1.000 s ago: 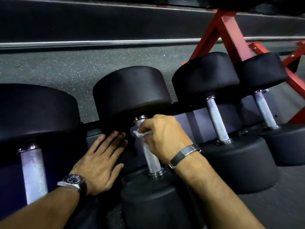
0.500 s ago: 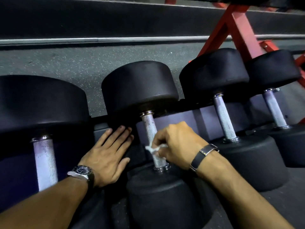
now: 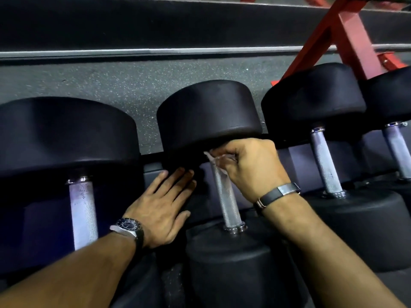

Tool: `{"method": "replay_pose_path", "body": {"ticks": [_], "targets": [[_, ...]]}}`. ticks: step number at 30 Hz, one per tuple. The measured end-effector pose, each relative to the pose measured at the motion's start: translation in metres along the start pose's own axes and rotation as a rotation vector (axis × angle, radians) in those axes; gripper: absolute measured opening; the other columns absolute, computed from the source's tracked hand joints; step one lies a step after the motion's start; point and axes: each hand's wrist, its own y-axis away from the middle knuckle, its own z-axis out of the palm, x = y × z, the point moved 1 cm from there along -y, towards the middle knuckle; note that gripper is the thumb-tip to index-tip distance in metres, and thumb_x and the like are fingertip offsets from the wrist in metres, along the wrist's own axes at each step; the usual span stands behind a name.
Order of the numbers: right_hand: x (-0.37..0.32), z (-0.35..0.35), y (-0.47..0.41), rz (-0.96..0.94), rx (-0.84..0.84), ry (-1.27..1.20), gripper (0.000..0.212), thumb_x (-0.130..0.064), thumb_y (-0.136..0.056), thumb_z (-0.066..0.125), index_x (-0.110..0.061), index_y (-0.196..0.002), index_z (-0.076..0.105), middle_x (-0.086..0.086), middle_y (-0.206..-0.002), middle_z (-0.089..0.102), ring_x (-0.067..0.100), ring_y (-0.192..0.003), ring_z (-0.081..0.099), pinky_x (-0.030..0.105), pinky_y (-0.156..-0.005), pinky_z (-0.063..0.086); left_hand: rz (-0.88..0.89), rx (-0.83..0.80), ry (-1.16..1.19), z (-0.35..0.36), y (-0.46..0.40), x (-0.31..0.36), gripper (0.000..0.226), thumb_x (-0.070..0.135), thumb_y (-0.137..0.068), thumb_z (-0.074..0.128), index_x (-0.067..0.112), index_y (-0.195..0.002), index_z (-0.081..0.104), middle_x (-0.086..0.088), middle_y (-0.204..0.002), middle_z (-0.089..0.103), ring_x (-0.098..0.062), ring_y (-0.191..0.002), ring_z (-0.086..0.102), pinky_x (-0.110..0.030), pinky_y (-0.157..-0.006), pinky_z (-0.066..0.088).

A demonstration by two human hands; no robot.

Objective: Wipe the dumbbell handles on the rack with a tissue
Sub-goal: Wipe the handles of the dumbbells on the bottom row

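Note:
Several black dumbbells lie side by side on the rack (image 3: 153, 168). The middle dumbbell's knurled steel handle (image 3: 225, 196) runs from its far head (image 3: 206, 112) down to its near head (image 3: 231, 263). My right hand (image 3: 249, 165) grips a white tissue (image 3: 214, 160) wrapped round the top of that handle, just under the far head. My left hand (image 3: 162, 205) lies flat with straight fingers on the dark rack surface left of the handle. A watch sits on the left wrist, a band on the right.
A larger dumbbell with a bare handle (image 3: 83, 214) lies to the left. Two more handles (image 3: 325, 163) (image 3: 398, 152) show to the right. A red steel frame (image 3: 347, 38) rises at the upper right. Speckled rubber floor (image 3: 111, 83) lies beyond the rack.
My right hand slid the tissue down the middle handle to its lower end, then back up to the top under the far head. My left hand stayed flat on the rack.

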Motion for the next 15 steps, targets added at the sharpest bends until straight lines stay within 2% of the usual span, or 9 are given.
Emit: {"method": "replay_pose_path", "body": {"ticks": [3,7,9,12,15], "targets": [[0.002,0.003,0.007,-0.04,-0.081,0.086,0.024,-0.024,-0.082,0.072,-0.037,-0.101,0.076,-0.003,-0.094,0.068,0.019,-0.089,0.066,0.028,-0.08,0.052,-0.004,-0.002,-0.006,0.001,0.0,0.0,0.068,0.046,-0.094,0.038,0.006,-0.148,0.044,-0.015,-0.159,0.032,-0.032,-0.151,0.02,-0.054,-0.119,0.02],[0.0,-0.003,0.017,-0.021,-0.287,0.148,0.02,-0.026,-0.079,0.076,-0.034,-0.098,0.077,-0.004,-0.096,0.066,0.021,-0.095,0.064,0.028,-0.083,0.05,-0.005,-0.011,-0.014,0.002,0.0,0.0,0.068,0.046,-0.094,0.038,0.006,-0.148,0.044,-0.014,-0.16,0.03,-0.031,-0.152,0.018,-0.054,-0.119,0.021],[-0.002,-0.007,0.022,0.029,-0.393,0.152,0.017,-0.03,-0.078,0.077,-0.032,-0.095,0.077,-0.005,-0.097,0.071,0.018,-0.093,0.065,0.027,-0.085,0.052,-0.005,-0.006,-0.016,0.002,0.001,0.0,0.068,0.046,-0.094,0.039,0.006,-0.148,0.044,-0.015,-0.159,0.031,-0.031,-0.151,0.019,-0.055,-0.119,0.023],[0.003,-0.011,0.031,0.099,-0.506,0.132,0.013,-0.028,-0.072,0.083,-0.031,-0.084,0.078,-0.007,-0.082,0.073,0.011,-0.083,0.068,0.026,-0.08,0.055,-0.006,-0.006,-0.025,0.001,0.0,0.001,0.068,0.046,-0.094,0.038,0.005,-0.148,0.044,-0.015,-0.159,0.031,-0.032,-0.151,0.02,-0.055,-0.118,0.024],[0.01,-0.011,0.037,0.115,-0.601,0.103,0.018,-0.023,-0.068,0.088,-0.032,-0.079,0.078,-0.01,-0.077,0.073,0.001,-0.077,0.066,0.015,-0.073,0.052,-0.009,-0.008,-0.021,0.001,0.0,0.001,0.068,0.046,-0.094,0.039,0.005,-0.148,0.044,-0.015,-0.159,0.031,-0.031,-0.151,0.02,-0.055,-0.119,0.023]]}}
